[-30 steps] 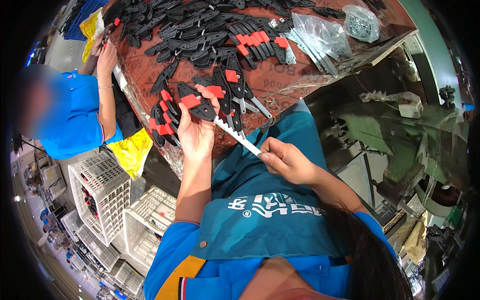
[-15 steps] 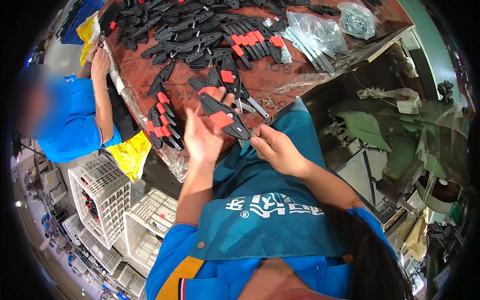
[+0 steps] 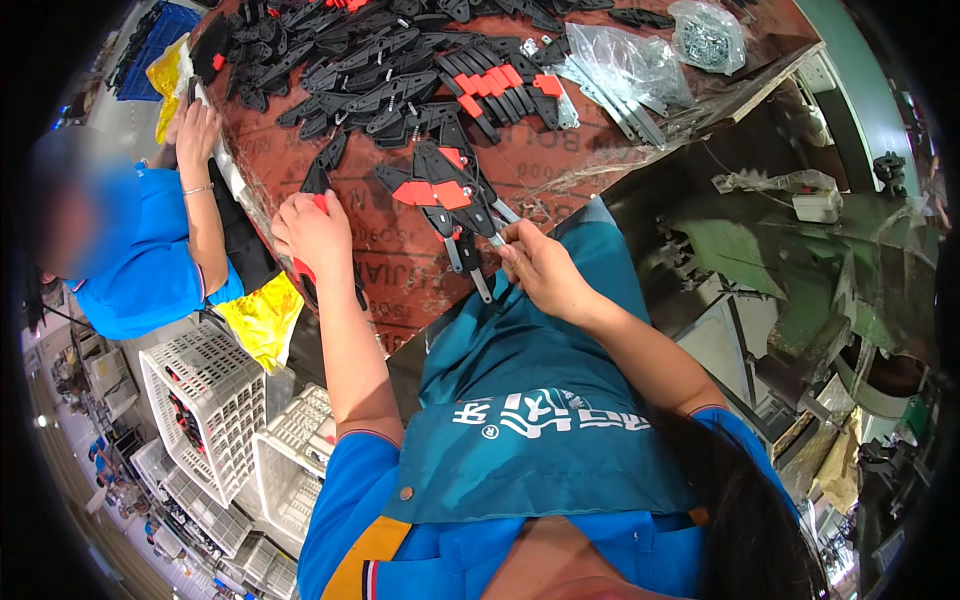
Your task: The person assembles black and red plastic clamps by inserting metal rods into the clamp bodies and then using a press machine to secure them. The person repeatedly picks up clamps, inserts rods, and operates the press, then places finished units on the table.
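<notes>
My left hand reaches over the row of black plates with red pieces at the table's left front edge, its fingers curled down around them. A red piece shows beside the palm; the hand hides most of the row. In the middle lies a small pile of black pointed plates with red inserts and metal strips sticking out toward me. My right hand is closed beside these strips, thumb and forefinger pinched near one strip's end. What they pinch is too small to tell.
A large heap of black plates covers the table's far side, with a lined-up row of red-marked plates. Metal strips and clear plastic bags lie far right. A co-worker works at left. White crates stand below; green machinery is at right.
The black plate with a red insert that both hands held has gone from my left palm; a similar one lies on the middle pile. My left hand has moved left to the row.
</notes>
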{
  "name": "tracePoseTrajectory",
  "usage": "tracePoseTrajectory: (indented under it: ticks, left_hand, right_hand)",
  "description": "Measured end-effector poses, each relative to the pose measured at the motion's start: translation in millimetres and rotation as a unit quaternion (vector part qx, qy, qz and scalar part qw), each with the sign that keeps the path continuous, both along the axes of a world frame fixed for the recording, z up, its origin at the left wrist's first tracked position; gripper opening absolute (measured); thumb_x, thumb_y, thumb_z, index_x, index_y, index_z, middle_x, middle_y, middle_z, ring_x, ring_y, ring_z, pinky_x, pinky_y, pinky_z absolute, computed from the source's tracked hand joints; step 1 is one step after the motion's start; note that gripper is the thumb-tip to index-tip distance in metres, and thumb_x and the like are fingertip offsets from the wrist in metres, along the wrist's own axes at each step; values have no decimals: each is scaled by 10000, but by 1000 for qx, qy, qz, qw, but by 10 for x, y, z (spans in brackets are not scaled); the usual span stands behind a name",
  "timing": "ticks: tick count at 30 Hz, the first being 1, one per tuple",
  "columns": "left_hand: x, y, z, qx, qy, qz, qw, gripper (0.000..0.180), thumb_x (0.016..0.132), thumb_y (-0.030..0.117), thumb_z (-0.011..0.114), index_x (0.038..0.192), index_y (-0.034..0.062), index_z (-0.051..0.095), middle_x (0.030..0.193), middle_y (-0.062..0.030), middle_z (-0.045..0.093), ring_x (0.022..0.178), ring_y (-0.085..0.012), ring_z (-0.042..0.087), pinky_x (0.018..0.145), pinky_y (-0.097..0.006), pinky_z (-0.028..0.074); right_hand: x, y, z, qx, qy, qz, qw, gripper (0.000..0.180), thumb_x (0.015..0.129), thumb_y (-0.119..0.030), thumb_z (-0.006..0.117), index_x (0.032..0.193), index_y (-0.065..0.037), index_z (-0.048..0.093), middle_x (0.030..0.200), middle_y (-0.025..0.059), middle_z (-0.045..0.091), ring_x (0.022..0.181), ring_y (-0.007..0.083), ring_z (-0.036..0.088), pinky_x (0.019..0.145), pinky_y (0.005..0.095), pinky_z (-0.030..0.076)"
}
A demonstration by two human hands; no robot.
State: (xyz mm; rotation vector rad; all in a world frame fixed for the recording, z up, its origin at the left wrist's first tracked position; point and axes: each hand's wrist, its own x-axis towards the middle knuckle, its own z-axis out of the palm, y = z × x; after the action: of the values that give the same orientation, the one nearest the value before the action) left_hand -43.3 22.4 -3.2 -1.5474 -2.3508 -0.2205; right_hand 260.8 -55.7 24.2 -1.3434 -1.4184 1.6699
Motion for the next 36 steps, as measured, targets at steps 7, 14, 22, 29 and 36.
tracePoseTrajectory:
  ticks: [7, 14, 22, 29, 36]
  left_hand:
    - [215, -165, 520, 314, -645, -124, 685, 173, 1051, 160, 435, 1090, -9, 443, 1081, -222, 650, 799, -248, 700, 695, -339, 591]
    - [951, -544, 750, 111, -874, -112, 459, 565, 926, 93, 650, 1435, 134, 408, 1205, -65, 589, 910, -180, 617, 754, -335, 544]
    - [1070, -614, 563, 86, -850, -16, 520, 217, 968, 254, 633, 1017, 43, 652, 832, -39, 669, 696, -127, 656, 643, -254, 541]
    - [18, -345, 495, 228, -505, -115, 824, 415, 989, 143, 541, 1380, 14, 494, 1202, -144, 630, 889, -188, 658, 777, -330, 542]
    - [53, -525, 385, 141, -924, -79, 348, 612, 970, 154, 536, 1530, 167, 292, 1371, -221, 522, 870, -225, 622, 776, -337, 573]
  right_hand:
    - [-48, 14, -54, -20, 114, 12, 993, 128, 1022, -157, 516, 1046, -33, 496, 768, 29, 604, 645, 93, 522, 590, 263, 437]
    - [-88, -5, 219, -103, 263, 51, 958, 124, 1005, -130, 552, 1089, -45, 515, 850, 2, 616, 704, 51, 491, 626, 212, 406]
    - [-373, -202, 239, -47, 167, 68, 982, 222, 993, -166, 585, 830, -47, 492, 668, 16, 555, 625, 71, 526, 546, 263, 422]
    - [-495, -78, -32, 113, -144, 53, 982, 271, 935, -263, 626, 858, -9, 575, 741, 205, 627, 720, 380, 648, 631, 460, 497]
    - [-262, 356, 173, 151, -379, 57, 911, 355, 937, -423, 582, 881, -72, 595, 708, 183, 641, 690, 401, 656, 648, 518, 516]
